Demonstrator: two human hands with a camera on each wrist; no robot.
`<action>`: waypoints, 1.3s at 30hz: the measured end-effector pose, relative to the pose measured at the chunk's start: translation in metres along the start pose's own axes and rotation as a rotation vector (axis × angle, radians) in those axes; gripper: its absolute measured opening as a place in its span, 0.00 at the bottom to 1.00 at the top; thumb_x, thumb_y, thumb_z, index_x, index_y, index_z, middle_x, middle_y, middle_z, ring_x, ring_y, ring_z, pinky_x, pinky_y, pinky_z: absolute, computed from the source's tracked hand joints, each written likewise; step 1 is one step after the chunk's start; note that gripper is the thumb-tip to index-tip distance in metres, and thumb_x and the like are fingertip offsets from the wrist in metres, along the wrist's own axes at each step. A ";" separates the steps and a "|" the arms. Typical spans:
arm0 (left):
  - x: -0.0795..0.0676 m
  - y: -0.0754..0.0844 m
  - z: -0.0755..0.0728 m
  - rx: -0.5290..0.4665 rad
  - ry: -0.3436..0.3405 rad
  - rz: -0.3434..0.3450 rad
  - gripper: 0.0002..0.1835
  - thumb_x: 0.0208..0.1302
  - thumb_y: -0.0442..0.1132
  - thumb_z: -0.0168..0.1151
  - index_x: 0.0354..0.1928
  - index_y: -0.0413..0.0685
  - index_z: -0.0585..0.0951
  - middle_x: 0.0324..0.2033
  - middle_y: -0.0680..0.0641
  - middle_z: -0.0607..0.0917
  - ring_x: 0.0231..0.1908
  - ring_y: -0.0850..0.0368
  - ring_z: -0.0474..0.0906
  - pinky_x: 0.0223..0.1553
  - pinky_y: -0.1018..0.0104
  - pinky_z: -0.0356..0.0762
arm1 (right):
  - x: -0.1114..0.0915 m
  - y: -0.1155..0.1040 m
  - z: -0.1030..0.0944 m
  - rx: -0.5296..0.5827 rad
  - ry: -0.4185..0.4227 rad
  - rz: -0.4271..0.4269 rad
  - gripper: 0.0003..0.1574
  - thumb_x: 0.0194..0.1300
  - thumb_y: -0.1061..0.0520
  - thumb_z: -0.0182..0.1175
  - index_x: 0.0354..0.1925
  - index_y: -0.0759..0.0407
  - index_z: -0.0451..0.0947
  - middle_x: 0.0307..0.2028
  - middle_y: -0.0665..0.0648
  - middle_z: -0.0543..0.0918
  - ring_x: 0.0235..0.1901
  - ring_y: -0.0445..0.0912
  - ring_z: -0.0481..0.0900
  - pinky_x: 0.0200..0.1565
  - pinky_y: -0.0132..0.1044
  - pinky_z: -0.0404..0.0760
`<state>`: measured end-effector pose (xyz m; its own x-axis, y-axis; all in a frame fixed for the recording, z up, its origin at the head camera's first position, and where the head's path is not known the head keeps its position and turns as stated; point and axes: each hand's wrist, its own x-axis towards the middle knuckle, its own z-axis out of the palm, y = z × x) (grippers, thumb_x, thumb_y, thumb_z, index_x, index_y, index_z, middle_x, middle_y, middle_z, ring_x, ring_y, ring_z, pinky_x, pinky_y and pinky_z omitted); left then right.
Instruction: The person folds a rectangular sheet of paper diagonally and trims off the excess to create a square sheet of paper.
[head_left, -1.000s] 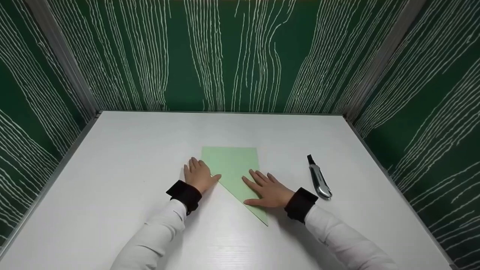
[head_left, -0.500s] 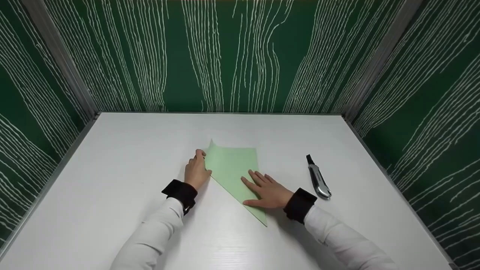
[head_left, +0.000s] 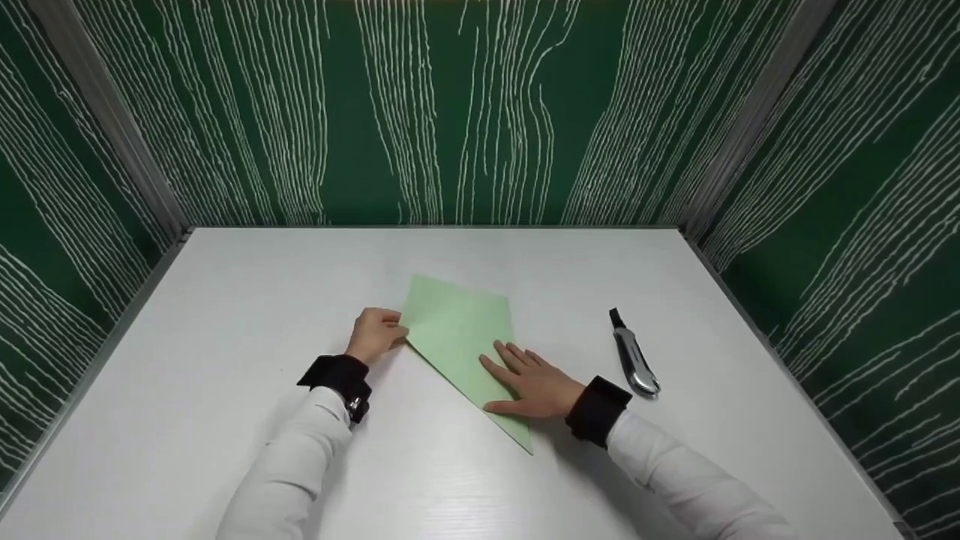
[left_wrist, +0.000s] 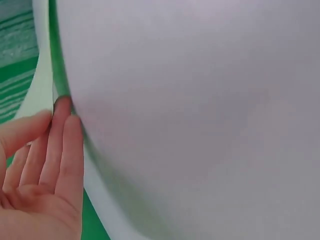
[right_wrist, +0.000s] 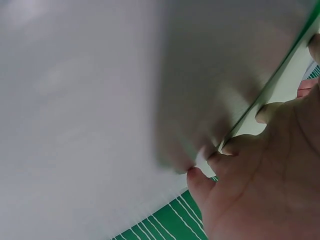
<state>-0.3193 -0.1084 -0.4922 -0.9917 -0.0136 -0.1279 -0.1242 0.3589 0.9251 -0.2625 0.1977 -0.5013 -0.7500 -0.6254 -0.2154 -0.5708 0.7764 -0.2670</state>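
The white table (head_left: 225,315) is spreading beneath a green sheet of paper (head_left: 454,319), which is lying between the hands. Its far edge is slanting now, where a corner was curling up! The right hand (head_left: 538,386) is resting on it, fingers spread; the left hand (head_left: 375,334), now farther out, is pinching the left edge, so that side is apparently being adjusted while the other is staying pinned. The knife (head_left: 637,364) is lying apart, rightward.

The paper (head_left: 457,330) at centre is plain pale green, the tabletop (head_left: 247,300) white. Dark green walls (head_left: 360,150) across the top and sides carry bunches of wavy whitish lines. Right of centre, the cutter (head_left: 637,364) is silver and black. Lower down, wristbands (head_left: 598,410) are black, sleeves (head_left: 690,472) white.
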 end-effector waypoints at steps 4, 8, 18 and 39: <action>0.000 -0.001 -0.007 -0.108 -0.050 -0.057 0.26 0.69 0.27 0.61 0.67 0.24 0.71 0.61 0.25 0.79 0.37 0.59 0.88 0.44 0.72 0.87 | 0.001 -0.001 -0.001 0.012 -0.008 0.001 0.53 0.74 0.28 0.51 0.83 0.47 0.44 0.83 0.64 0.41 0.84 0.61 0.41 0.82 0.60 0.48; 0.000 -0.004 -0.010 -0.139 -0.068 -0.063 0.27 0.69 0.27 0.61 0.67 0.23 0.71 0.61 0.26 0.80 0.32 0.66 0.84 0.41 0.73 0.87 | 0.003 -0.002 -0.004 0.037 -0.015 -0.009 0.53 0.74 0.28 0.52 0.83 0.47 0.46 0.83 0.64 0.42 0.84 0.61 0.42 0.81 0.60 0.49; 0.002 -0.007 -0.012 -0.160 -0.087 -0.068 0.26 0.69 0.28 0.62 0.66 0.21 0.71 0.58 0.26 0.82 0.29 0.68 0.84 0.38 0.75 0.87 | 0.010 0.017 -0.009 0.072 0.170 -0.021 0.42 0.74 0.40 0.60 0.76 0.59 0.65 0.75 0.70 0.65 0.74 0.65 0.65 0.69 0.60 0.73; 0.006 -0.009 -0.013 -0.272 -0.147 -0.071 0.25 0.70 0.29 0.63 0.66 0.24 0.73 0.53 0.33 0.87 0.31 0.69 0.85 0.41 0.75 0.87 | 0.042 0.060 -0.023 0.784 0.393 0.201 0.22 0.72 0.58 0.63 0.57 0.72 0.78 0.50 0.67 0.85 0.49 0.50 0.85 0.56 0.42 0.82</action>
<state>-0.3245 -0.1235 -0.4967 -0.9672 0.1123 -0.2279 -0.2174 0.0985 0.9711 -0.3360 0.2197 -0.5043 -0.9534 -0.3004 -0.0289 -0.1324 0.5023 -0.8545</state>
